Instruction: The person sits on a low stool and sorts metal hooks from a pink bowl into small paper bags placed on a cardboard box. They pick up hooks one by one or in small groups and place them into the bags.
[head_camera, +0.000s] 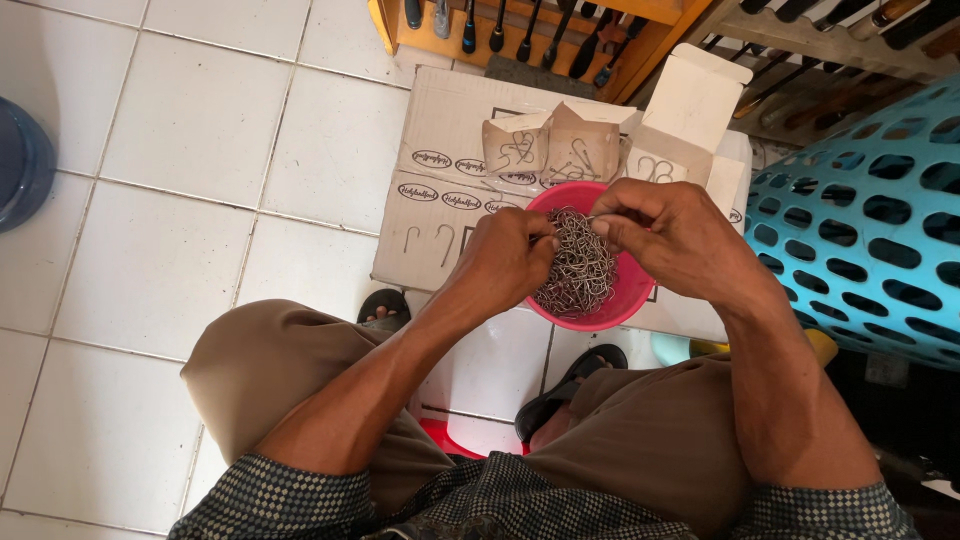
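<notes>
Metal hooks (575, 265), thin grey wire pieces, lie tangled in a heap inside a pink bowl (628, 290). The heap's long axis runs roughly from the bowl's far rim toward the person's knees; single hooks point in all directions, and no common heading can be told. The bowl rests on a flattened cardboard box (440, 165) on the white tiled floor (190, 130), between the person's feet in dark sandals (560, 395).

Left hand (505, 262): curled inward at the heap's left edge, fingers bent closed against the wire; whether a hook is pinched cannot be told.

Right hand (670, 232): above the bowl's far right side, thumb and fingertips pressed together on a short strand of wire that lies nearly level, pointing across toward the left hand.

Beyond the bowl stand small open cardboard cartons (560, 145), and a taller white carton (690, 105) to their right. A turquoise perforated plastic basket (880, 220) stands just beside the right forearm.
</notes>
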